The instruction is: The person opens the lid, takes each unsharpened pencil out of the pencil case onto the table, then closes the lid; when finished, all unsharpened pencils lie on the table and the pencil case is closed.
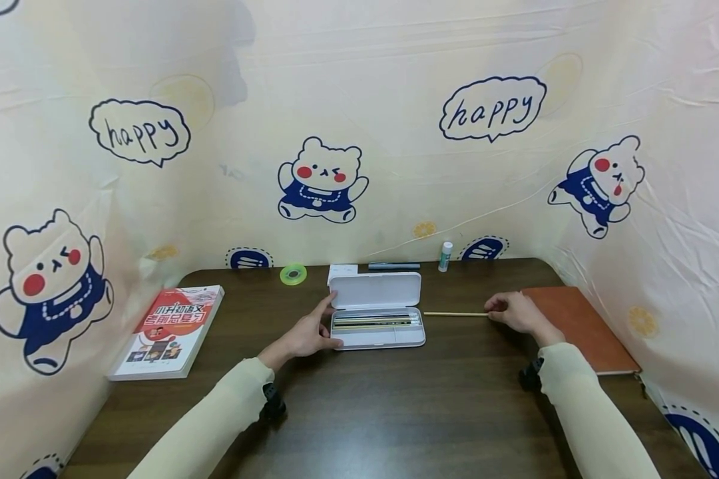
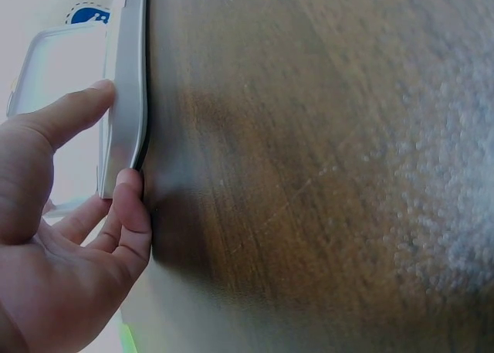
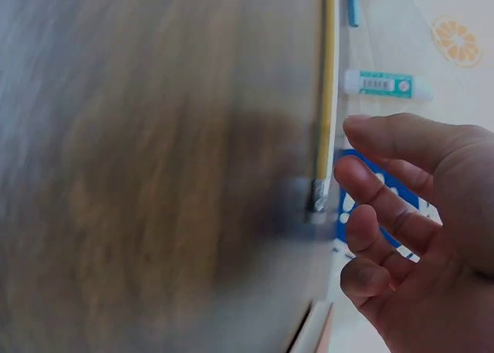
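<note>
A: How'd that yellow pencil (image 1: 455, 314) handle?
B: Light, stiff, probably rolls (skinny lil thing). I'd pinch its 3 o'clock end. It's on the desk (image 1: 389, 412), 3 o'clock of the pencil case (image 1: 377, 345).
A: Hands?
B: Right hand (image 1: 517, 313) is knuckles-up beside that end, grip parted, not pinching; left hand (image 1: 304, 336) has its grip round the case's 9 o'clock end.

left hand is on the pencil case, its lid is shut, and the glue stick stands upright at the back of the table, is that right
Not quite: the lid is open, as the head view shows, with pencils visible inside. The left hand is on the pencil case and the glue stick stands upright at the back.
</note>
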### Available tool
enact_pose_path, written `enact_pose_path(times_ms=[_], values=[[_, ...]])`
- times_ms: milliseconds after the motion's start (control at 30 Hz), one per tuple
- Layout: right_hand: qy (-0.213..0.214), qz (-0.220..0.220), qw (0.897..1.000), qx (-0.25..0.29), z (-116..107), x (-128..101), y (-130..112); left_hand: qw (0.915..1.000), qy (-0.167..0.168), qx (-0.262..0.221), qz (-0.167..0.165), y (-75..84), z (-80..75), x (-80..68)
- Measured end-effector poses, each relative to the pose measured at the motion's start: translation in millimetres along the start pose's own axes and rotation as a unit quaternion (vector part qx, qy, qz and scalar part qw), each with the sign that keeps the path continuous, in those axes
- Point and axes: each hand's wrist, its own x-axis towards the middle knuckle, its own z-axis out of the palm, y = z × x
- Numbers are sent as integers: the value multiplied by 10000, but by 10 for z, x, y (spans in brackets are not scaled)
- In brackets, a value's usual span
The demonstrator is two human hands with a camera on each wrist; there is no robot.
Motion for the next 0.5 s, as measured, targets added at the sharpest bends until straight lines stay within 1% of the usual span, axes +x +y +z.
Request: enact_pose_path(times_ms=[167, 233, 367, 500], values=[[-89, 78, 9996, 253, -18, 17, -141, 10000, 5, -53, 61, -16, -5, -5], [-131, 51, 9995, 275, -30, 17, -218, 9999, 10, -97, 57, -14, -8, -10], [-133, -140, 9995, 262, -17, 30, -371, 9999, 19, -133, 89, -22, -10, -14], [-111, -384, 9987, 329, 45, 58, -513, 9999, 8, -126, 109, -32, -1, -15]])
